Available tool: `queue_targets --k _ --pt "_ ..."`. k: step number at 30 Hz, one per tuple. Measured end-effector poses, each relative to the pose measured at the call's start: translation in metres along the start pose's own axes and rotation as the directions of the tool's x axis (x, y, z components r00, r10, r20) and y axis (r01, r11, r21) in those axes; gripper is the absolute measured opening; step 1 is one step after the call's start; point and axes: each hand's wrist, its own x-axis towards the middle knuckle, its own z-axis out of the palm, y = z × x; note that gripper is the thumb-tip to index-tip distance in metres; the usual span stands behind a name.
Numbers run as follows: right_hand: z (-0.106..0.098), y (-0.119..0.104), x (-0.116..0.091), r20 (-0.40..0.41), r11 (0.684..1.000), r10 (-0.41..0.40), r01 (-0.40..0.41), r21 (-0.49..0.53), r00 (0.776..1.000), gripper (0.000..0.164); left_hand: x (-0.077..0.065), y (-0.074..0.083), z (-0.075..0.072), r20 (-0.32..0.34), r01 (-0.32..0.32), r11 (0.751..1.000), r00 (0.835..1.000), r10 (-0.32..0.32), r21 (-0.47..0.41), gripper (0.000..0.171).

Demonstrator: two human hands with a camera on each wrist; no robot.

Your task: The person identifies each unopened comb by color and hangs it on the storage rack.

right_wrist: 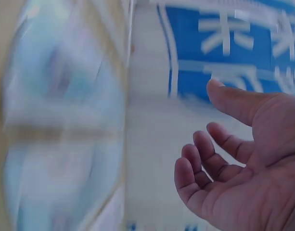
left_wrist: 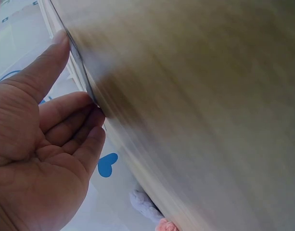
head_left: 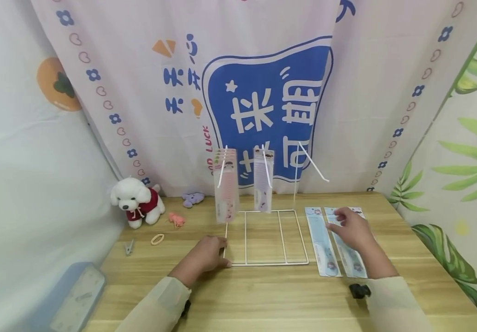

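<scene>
A white wire display rack (head_left: 260, 264) stands on the table with hooks at its upper end. Pink flat packages (head_left: 226, 193) hang on the left hook, purple ones (head_left: 263, 184) on the middle hook. My left hand (head_left: 208, 253) rests at the front left corner of the rack's base, thumb and fingertips spread along the wire. Two slim light-blue packages (head_left: 322, 240) lie side by side right of the rack. Over the right one hovers my right hand (head_left: 352, 228), fingers loosely bent with nothing between them; the right wrist view shows its palm and the packages blurred.
At the left sit a white plush dog (head_left: 134, 200), a purple toy (head_left: 192, 198), a coral-coloured item (head_left: 176, 220), a hair tie (head_left: 157, 239) and a clip (head_left: 128, 247). A blue-edged box (head_left: 78, 295) is at the near left. A bare third hook (head_left: 314, 161) juts out at the right.
</scene>
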Motion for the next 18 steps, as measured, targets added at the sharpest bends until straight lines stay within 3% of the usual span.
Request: queue_targets --k 4,9,14,18 --pt "-0.019 0.039 -0.011 0.007 0.990 0.133 -0.132 -0.038 0.991 0.064 0.000 0.000 -0.001 -0.005 0.002 1.000 1.000 -0.002 0.000 0.069" --pt "-0.028 0.073 -0.019 0.050 0.958 0.267 -0.260 -0.117 0.962 0.071 -0.002 -0.001 0.000 -0.017 -0.017 1.000 1.000 0.017 0.003 0.064" --pt "-0.028 0.088 -0.026 0.097 0.936 0.332 -0.315 -0.159 0.938 0.067 -0.003 -0.002 0.001 -0.014 -0.020 1.000 1.000 0.020 0.005 0.065" --pt "-0.030 0.093 -0.030 0.125 0.934 0.338 -0.316 -0.168 0.933 0.058 -0.002 -0.001 -0.001 -0.008 -0.028 1.000 1.000 0.028 0.007 0.066"
